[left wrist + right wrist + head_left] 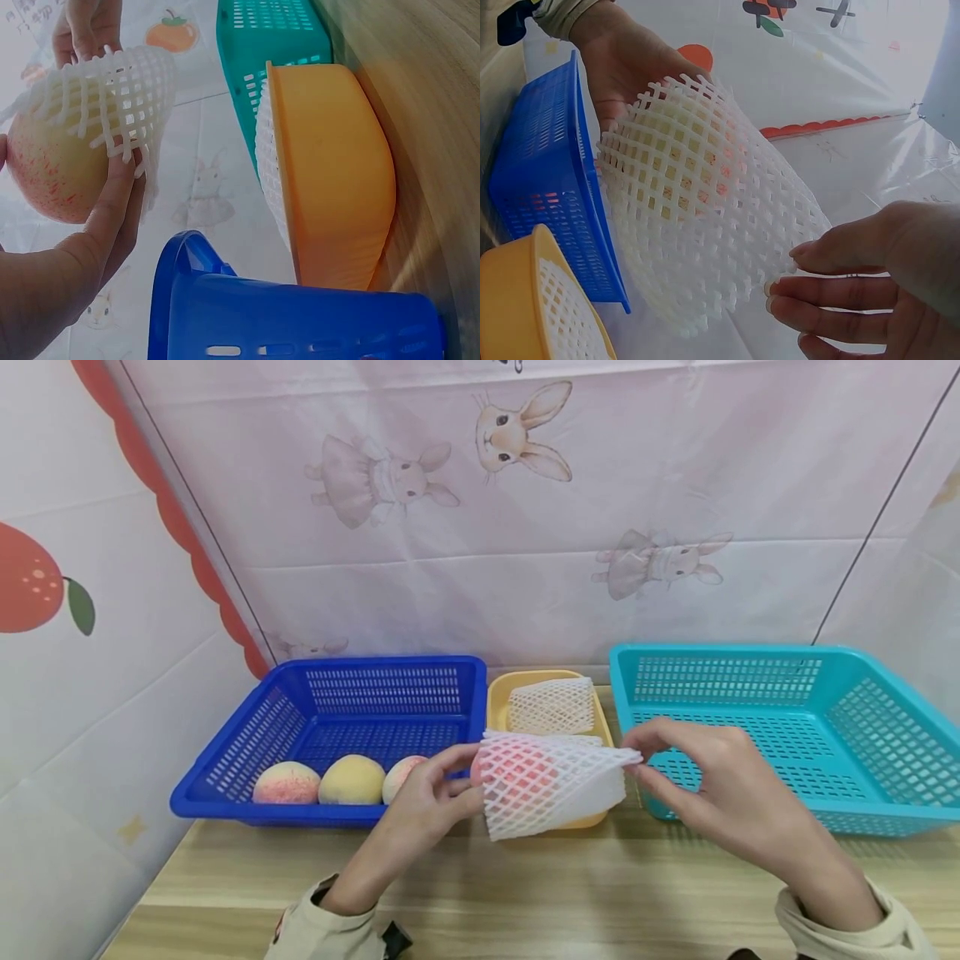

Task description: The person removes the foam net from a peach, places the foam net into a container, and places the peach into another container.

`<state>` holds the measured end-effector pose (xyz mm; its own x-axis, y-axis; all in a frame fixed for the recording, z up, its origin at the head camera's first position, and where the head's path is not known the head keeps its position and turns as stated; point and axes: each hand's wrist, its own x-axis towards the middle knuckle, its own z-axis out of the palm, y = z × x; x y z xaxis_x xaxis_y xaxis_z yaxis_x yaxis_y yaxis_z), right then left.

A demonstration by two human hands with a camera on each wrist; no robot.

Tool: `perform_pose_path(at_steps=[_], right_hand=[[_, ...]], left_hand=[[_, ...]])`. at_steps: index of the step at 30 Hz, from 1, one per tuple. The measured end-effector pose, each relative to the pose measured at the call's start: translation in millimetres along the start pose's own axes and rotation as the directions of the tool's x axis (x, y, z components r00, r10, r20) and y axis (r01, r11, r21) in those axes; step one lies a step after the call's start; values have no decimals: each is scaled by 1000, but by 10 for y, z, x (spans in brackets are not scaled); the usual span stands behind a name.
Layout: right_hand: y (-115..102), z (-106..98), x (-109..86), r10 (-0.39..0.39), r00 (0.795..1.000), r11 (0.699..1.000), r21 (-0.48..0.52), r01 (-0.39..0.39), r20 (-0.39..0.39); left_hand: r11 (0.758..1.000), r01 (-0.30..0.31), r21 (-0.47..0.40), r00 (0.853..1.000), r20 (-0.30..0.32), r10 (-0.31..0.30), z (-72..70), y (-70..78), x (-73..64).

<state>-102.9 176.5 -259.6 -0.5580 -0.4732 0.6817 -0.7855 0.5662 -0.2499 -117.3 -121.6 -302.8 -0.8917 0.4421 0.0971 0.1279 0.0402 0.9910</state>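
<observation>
My left hand grips a pink and pale yellow peach, its fingers partly inside the mouth of a white foam net sleeve. The sleeve covers much of the fruit, and its diamond mesh shows the peach through it in the right wrist view. With thumb and fingertips, my right hand pinches the gathered far end of the sleeve. Both hands hold this above the front of a small yellow container, in which more white foam nets lie.
On the left stands a blue basket with several peaches along its near side. A teal basket stands on the right, behind my right hand. All rest on a wooden table against a rabbit-print backdrop.
</observation>
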Motion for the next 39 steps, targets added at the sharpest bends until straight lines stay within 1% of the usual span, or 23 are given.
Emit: perform_pose_path(at_steps=[7, 13, 16, 24, 30, 39], right_hand=[[7, -2, -6, 4, 1000, 1000, -4, -4, -2], [20, -4, -4, -1, 1000, 1000, -2, 1, -4], [31, -2, -4, -2, 1000, 1000, -13, 2, -11], [36, -20, -15, 21, 1000, 999, -34, -21, -18], [26, -47, -12, 42, 999, 997, -63, -42, -9], [31, -64, -3, 35, 999, 997, -64, -35, -6]], left_hand=[[1000, -28, -9, 999, 15, 29, -16, -7, 7], [1000, -20, -12, 1000, 23, 21, -33, -4, 3], [1000, -14, -4, 1000, 12, 14, -37, 16, -6], [999, 14, 53, 999, -37, -12, -48, 64, -22], [999, 33, 36, 998, -59, -31, -67, 99, -34], [1000, 21, 14, 998, -61, -20, -98, 105, -30]])
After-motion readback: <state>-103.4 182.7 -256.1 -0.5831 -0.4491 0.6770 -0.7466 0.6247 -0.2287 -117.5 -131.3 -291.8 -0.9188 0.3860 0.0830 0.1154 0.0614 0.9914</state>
